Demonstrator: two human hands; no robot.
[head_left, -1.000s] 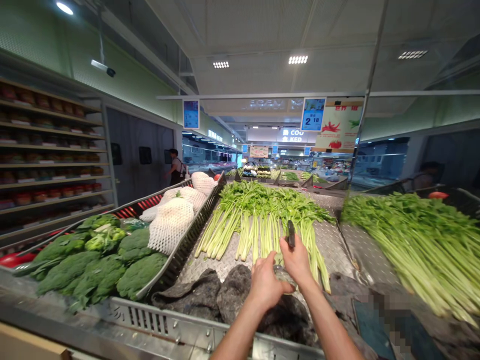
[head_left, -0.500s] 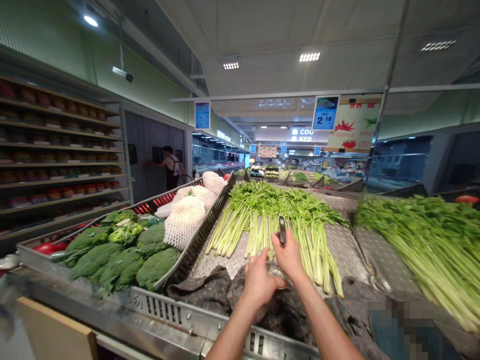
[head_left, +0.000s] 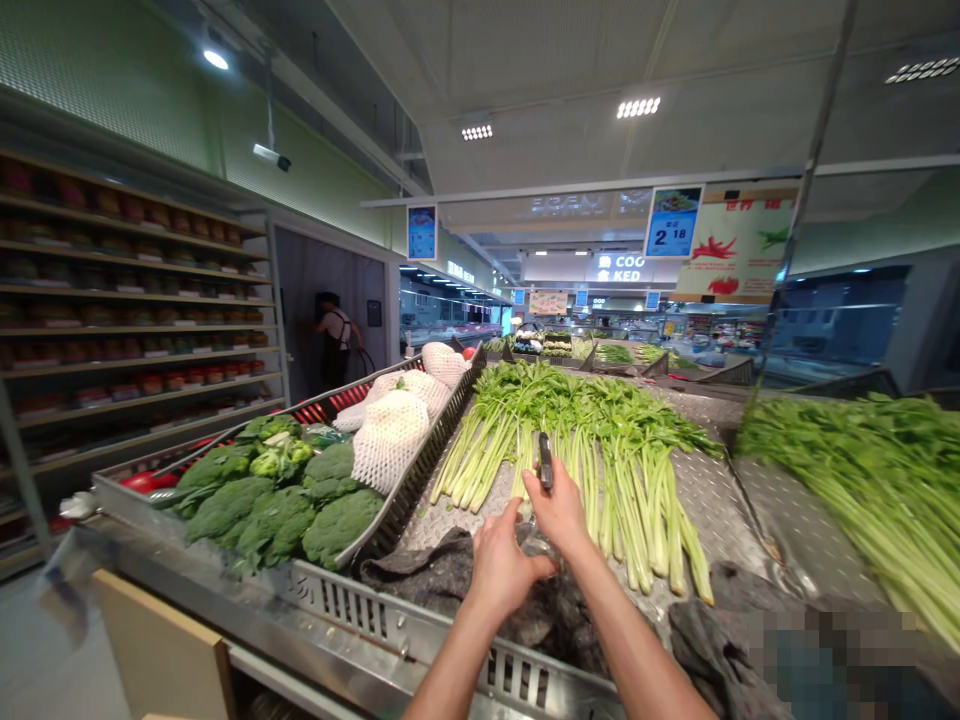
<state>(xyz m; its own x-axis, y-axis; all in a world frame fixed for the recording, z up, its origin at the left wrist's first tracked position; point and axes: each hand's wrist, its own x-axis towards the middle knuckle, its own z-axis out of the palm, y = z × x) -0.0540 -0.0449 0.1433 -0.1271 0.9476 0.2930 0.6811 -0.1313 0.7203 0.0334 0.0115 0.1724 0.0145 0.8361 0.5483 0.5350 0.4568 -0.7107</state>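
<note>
My right hand (head_left: 559, 500) is closed round a dark-handled tool (head_left: 545, 462) that points up and away, over the celery stalks; its exact kind does not show. Close beside it on the left, my left hand (head_left: 501, 562) curves with its thumb apart from the fingers. Something pale and shiny shows between the two hands, too hidden to name. Beyond them a row of celery (head_left: 577, 410) lies with leaves to the back and pale stalk ends forward. A crumpled dark cloth (head_left: 427, 575) lies beneath my wrists.
Left stands a grey crate (head_left: 337, 597) with broccoli (head_left: 255, 510) and net-wrapped produce (head_left: 390, 435). The celery lies on a patterned metal surface (head_left: 694, 480). A mirror (head_left: 847, 400) rises at right. Shelves of jars (head_left: 135, 310) and a person (head_left: 334, 335) are in the left background.
The view has turned a little to the left, so the stand appears shifted right. Both hands keep nearly the same pose, with the dark-handled tool still in the right.
</note>
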